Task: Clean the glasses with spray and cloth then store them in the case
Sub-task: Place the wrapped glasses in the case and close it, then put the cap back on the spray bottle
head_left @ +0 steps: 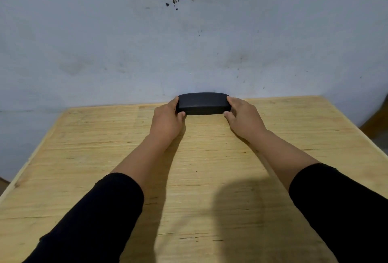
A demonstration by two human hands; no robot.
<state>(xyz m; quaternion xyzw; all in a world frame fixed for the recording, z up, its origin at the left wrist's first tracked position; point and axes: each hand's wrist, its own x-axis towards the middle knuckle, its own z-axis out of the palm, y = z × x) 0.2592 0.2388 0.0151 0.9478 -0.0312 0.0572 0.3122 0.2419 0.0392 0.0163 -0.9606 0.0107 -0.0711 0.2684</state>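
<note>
A black glasses case (202, 103), closed, lies lengthwise at the far edge of the wooden table (105, 157), close to the wall. My left hand (168, 118) grips its left end, thumb in front and fingers behind. My right hand (241, 115) grips its right end the same way. Both arms stretch forward in black sleeves. No glasses, spray or cloth show in the head view.
A pale blue-grey wall (189, 42) with dark specks rises right behind the table. The table's left and right edges drop off to the floor. A brown object (378, 124) sits past the right edge.
</note>
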